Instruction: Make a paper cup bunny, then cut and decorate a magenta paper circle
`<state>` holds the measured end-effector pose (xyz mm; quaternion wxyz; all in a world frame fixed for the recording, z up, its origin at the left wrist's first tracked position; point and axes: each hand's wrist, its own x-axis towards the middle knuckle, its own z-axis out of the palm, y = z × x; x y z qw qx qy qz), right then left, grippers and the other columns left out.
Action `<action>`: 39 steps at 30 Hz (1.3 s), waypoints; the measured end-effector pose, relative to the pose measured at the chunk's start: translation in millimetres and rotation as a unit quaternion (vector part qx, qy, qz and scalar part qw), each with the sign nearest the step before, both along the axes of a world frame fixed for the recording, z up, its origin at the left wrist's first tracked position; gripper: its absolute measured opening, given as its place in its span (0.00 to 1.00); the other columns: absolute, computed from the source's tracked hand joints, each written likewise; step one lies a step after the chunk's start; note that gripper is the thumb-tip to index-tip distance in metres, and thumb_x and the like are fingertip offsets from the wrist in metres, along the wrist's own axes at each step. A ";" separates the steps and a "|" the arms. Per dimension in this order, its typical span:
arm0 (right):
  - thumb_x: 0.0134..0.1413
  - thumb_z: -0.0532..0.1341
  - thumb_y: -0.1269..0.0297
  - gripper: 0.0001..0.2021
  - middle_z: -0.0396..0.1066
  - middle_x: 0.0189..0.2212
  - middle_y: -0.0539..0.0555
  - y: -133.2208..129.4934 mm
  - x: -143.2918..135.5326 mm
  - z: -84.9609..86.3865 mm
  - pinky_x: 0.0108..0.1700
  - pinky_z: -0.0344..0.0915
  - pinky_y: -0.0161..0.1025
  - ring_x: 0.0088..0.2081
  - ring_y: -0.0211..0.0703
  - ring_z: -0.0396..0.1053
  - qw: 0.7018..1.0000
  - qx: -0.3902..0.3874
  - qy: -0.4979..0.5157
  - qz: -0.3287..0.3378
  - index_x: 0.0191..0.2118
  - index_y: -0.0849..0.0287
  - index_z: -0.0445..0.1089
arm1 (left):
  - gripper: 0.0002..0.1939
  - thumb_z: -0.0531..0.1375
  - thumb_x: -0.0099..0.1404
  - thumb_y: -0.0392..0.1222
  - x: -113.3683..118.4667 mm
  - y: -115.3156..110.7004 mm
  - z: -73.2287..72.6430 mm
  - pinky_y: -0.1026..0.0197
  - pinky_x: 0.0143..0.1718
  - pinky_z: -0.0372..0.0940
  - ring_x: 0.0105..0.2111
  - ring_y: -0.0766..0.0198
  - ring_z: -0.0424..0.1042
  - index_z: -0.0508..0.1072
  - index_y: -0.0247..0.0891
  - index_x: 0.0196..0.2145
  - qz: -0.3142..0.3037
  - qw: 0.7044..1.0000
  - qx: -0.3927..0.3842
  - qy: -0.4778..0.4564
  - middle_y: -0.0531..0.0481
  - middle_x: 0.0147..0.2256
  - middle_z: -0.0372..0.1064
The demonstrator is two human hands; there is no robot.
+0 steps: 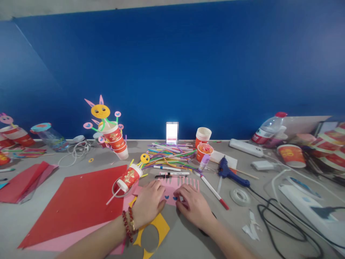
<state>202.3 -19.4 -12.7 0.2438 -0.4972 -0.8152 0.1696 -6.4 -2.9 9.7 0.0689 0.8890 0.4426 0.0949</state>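
Note:
A pink paper piece point(169, 187), cut into points and strips along its far edge, lies on the table in front of me. Small dark blue paper shapes point(166, 197) sit on it between my hands. My left hand point(149, 201) rests on its left side, fingers lying on the paper and thumb apart. My right hand point(192, 204) bends over the right side, its fingertips curled together beside a second blue shape; whatever they pinch is hidden. Under my left wrist is a yellow paper sheet point(163, 227) with round holes cut out.
Left lies red paper point(91, 201), with a decorated paper cup point(131, 176) tipped over its edge. Ahead are pipe cleaners point(167, 154), markers point(167, 168) and stacked cups point(203, 136). A blue glue gun point(233, 174), clear tape point(239, 196) and black cable point(280, 233) are right.

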 end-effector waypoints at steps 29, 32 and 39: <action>0.50 0.58 0.75 0.08 0.70 0.37 0.53 -0.8 -3.9 -0.4 0.44 0.61 0.42 0.41 0.48 0.67 0.999 -0.024 -0.006 -0.029 0.36 0.56 0.67 | 0.04 0.54 0.64 0.33 2.2 4.8 -8.3 0.53 0.46 0.60 0.43 0.54 0.64 0.64 0.40 0.36 -0.020 0.996 -0.039 -0.074 0.48 0.39 0.65; 0.49 0.58 0.76 0.09 0.71 0.37 0.53 0.2 -3.9 -0.8 0.44 0.61 0.42 0.41 0.49 0.67 0.999 -0.023 -0.002 -0.028 0.36 0.56 0.66 | 0.06 0.53 0.63 0.31 3.2 3.6 -10.6 0.55 0.45 0.60 0.41 0.56 0.65 0.63 0.40 0.36 -0.023 0.994 -0.044 -0.102 0.50 0.37 0.65; 0.48 0.58 0.76 0.10 0.71 0.37 0.53 0.2 -3.0 0.7 0.44 0.61 0.42 0.41 0.49 0.68 0.999 -0.031 0.006 -0.031 0.37 0.56 0.66 | 0.10 0.54 0.58 0.26 0.6 6.3 -10.8 0.60 0.38 0.60 0.36 0.61 0.67 0.64 0.40 0.33 0.005 0.977 -0.108 -0.185 0.53 0.32 0.68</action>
